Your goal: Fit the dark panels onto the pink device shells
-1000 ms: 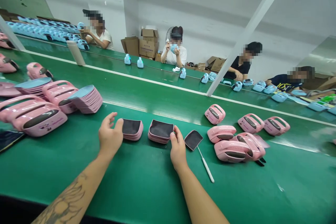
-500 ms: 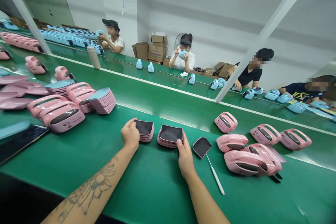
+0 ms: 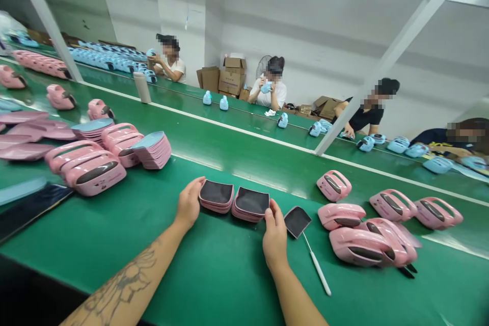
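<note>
Two short stacks of pink panels with dark faces lie side by side on the green belt (image 3: pixel 214 270). My left hand (image 3: pixel 189 204) is cupped against the left side of the left stack (image 3: pixel 216 195), fingers curled on its edge. On the near right corner of the right stack (image 3: pixel 251 203) rests my right hand (image 3: pixel 274 232), thumb and fingers on its edge. The two stacks sit almost touching. A single dark panel (image 3: pixel 297 221) and a thin white stick (image 3: pixel 317 266) lie just right of my right hand.
Several pink housings (image 3: pixel 361 244) lie to the right, more pink housings (image 3: pixel 87 170) and stacked pink panels (image 3: pixel 155 148) to the left. Across the far belt several people sit handling blue housings (image 3: pixel 397 144). A slanted white post (image 3: pixel 376 74) stands between the belts.
My left hand went from open above the belt onto the left stack and pushed it right. The gap between the two stacks has closed. The view has shifted left.
</note>
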Tool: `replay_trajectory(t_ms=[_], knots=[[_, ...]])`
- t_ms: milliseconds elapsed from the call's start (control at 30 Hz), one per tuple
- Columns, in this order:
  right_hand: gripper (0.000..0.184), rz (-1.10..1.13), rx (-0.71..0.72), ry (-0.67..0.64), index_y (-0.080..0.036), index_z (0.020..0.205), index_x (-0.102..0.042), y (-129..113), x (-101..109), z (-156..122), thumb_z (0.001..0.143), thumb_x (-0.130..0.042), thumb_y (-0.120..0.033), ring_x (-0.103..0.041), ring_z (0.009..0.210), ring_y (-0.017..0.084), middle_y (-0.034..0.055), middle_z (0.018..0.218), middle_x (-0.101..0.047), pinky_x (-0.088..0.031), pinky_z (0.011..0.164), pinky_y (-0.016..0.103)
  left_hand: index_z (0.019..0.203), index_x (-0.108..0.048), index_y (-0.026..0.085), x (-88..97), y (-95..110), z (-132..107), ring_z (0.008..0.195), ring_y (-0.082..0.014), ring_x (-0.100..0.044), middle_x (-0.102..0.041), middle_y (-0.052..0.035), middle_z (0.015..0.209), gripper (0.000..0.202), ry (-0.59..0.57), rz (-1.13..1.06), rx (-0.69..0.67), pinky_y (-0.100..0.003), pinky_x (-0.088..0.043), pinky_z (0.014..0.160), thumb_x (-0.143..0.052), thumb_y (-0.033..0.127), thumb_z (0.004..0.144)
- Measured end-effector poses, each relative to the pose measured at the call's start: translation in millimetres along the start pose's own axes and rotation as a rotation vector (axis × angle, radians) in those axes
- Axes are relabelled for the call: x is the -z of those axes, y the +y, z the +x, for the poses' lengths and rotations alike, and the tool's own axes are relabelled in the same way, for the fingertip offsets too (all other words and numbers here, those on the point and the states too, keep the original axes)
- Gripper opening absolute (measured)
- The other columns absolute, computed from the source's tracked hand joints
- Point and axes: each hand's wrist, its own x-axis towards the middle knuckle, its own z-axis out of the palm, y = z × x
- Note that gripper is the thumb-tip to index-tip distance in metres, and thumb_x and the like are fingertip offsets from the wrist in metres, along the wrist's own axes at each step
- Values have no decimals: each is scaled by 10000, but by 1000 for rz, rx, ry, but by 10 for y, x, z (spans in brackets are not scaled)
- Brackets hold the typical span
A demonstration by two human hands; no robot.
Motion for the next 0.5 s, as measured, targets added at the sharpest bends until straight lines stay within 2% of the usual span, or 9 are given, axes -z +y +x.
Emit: replay_trajectory(t_ms=[100,167,300,400,500], knots=[[578,-11,-30,79,-136,1283,-668,13,11,38,932,-516,-569,-678,1190,332,178,1325,-712,-534,973,450,980,-747,132,29,-35,98,976,-316,-745,-787,-148,990,507,11,-37,27,-414,-587,855,-583,576,797],[539,-10,-42,104,-132,1221,-687,12,13,59,924,-505,-543,-724,1053,312,172,1214,-754,-562,872,426,947,-739,137,0,-58,140,902,-293,-739,-779,-121,907,485,16,-46,29,-378,-580,795,-602,573,784],[450,-4,-38,105,-150,1169,-709,-12,6,58,880,-575,-468,-725,1025,287,138,1155,-774,-553,862,392,951,-749,130,-43,-75,141,815,-259,-715,-772,-102,878,463,-24,-16,3,-336,-549,735,-660,547,771],[409,2,-35,95,-166,1141,-723,-32,3,42,871,-606,-450,-708,1058,286,119,1152,-775,-541,876,385,1015,-754,119,-39,-66,105,863,-271,-719,-785,-124,966,472,-77,24,-33,-345,-550,771,-673,521,782],[418,9,-46,101,-172,1147,-722,-42,0,31,886,-588,-470,-708,1020,281,108,1100,-781,-535,861,387,1169,-742,121,-37,-35,68,1073,-304,-707,-785,-143,1134,525,-141,67,-94,-387,-534,946,-636,511,833]])
